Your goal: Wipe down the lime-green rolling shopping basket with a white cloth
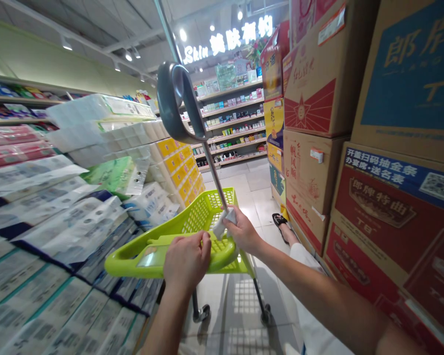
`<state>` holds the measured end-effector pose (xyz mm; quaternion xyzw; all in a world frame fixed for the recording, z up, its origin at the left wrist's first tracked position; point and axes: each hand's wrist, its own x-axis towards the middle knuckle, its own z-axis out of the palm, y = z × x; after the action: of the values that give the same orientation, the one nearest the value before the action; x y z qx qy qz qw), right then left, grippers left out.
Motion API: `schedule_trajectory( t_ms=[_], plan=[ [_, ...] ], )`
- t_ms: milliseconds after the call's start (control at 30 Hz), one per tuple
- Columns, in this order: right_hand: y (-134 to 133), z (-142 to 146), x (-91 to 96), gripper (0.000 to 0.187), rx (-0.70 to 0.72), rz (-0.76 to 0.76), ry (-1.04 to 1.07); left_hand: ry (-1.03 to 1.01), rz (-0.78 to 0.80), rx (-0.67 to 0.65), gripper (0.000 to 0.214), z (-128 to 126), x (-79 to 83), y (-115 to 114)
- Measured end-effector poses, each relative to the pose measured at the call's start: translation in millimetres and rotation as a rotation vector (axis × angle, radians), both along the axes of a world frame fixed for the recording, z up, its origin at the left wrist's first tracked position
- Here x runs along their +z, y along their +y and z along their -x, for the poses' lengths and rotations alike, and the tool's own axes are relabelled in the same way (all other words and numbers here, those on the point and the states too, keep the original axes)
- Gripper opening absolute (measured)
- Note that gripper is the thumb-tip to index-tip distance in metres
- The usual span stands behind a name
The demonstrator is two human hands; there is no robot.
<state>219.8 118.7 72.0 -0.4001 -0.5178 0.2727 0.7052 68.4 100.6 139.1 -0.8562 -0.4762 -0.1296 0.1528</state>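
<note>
A lime-green plastic shopping basket (200, 214) on wheels stands in the aisle in front of me. Its grey pull handle (177, 101) rises on a metal rod (214, 177). My left hand (187, 259) is closed over the basket's near rim. My right hand (242, 231) is closed on a white cloth (222, 226), pressed against the base of the rod.
Stacked packs of tissue and toilet paper (59, 212) fill the left side. Tall piles of cardboard boxes (355, 148) line the right. My foot in a black sandal (280, 220) rests on the tiled floor (251, 187). Shelves of goods (233, 123) stand at the aisle's far end.
</note>
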Motion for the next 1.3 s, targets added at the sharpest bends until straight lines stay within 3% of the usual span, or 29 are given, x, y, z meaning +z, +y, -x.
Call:
schedule_trajectory(
  t_ms=[233, 300, 533, 667, 767, 900, 1033, 1133, 1233, 1300],
  plan=[
    [9, -4, 51.0, 0.030, 0.052, -0.133, 0.009, -0.041, 0.010, 0.007, 0.046, 5, -2.4, 1],
    [7, -5, 46.7, 0.027, 0.075, -0.126, -0.009, -0.058, 0.004, 0.007, 0.045, 8, -2.8, 1],
    [-12, 1, -2.9, 0.023, 0.106, 0.014, -0.131, -0.088, 0.023, -0.076, 0.044, 25, -0.1, 4],
    [-21, 17, -3.4, 0.020, 0.112, 0.011, -0.116, -0.149, 0.069, -0.130, 0.044, 44, -2.5, 9],
    [-25, 28, 5.0, 0.020, 0.145, 0.009, -0.149, -0.230, 0.113, -0.056, 0.044, 58, -0.5, 12],
    [-22, 39, 33.6, 0.023, 0.163, -0.051, -0.163, -0.478, 0.109, 0.026, 0.043, 55, 10.8, 10],
    [-18, 49, 53.1, 0.024, 0.204, -0.125, -0.108, -1.058, 0.253, -0.202, 0.046, 27, 10.5, 4],
    [-21, 56, 34.4, 0.023, 0.261, -0.097, -0.071, -1.371, 0.385, -0.287, 0.048, 5, -2.2, 1],
    [-27, 58, 6.8, 0.024, 0.305, -0.032, -0.082, -1.376, 0.416, -0.340, 0.040, -3, -12.4, -1],
    [-29, 58, 3.3, 0.024, 0.322, -0.026, -0.082, -1.359, 0.428, -0.366, 0.037, -3, -14.3, -2]
  ],
)
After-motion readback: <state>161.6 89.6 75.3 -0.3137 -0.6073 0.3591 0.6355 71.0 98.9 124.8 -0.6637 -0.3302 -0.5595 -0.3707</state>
